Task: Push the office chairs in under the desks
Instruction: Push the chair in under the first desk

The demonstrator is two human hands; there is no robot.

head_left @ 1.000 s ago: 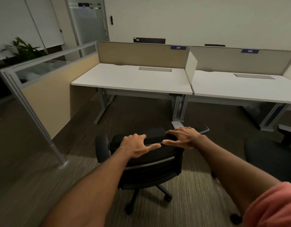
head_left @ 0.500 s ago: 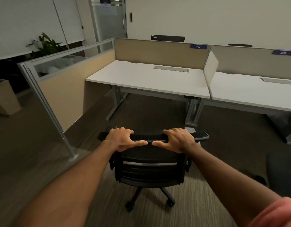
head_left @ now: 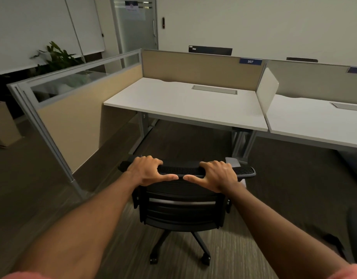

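Gripping the top edge of the black mesh-backed office chair (head_left: 181,206), left hand (head_left: 148,172) and right hand (head_left: 215,175) curled over it, thumbs extended inward, white rectangular desk (head_left: 185,103) well ahead of both hands, chair not yet under it.

- This is an office, a place where people go to work.
- Two white desks sit side by side: the middle desk (head_left: 183,105) and the right desk (head_left: 314,121).
- Low tan walls (head_left: 199,71) stand behind the desks and split the room into small work spots.
- A little blue sign (head_left: 250,61) on the tan wall says 307.
- A black chair (head_left: 181,210) on wheels stands in front of the middle desk.
- The middle desk has a long slot (head_left: 214,90) in its top.
- At the back are a frosted glass door (head_left: 136,27), a white window blind (head_left: 32,27) and a green plant (head_left: 57,57).
- The floor (head_left: 32,188) is carpet.
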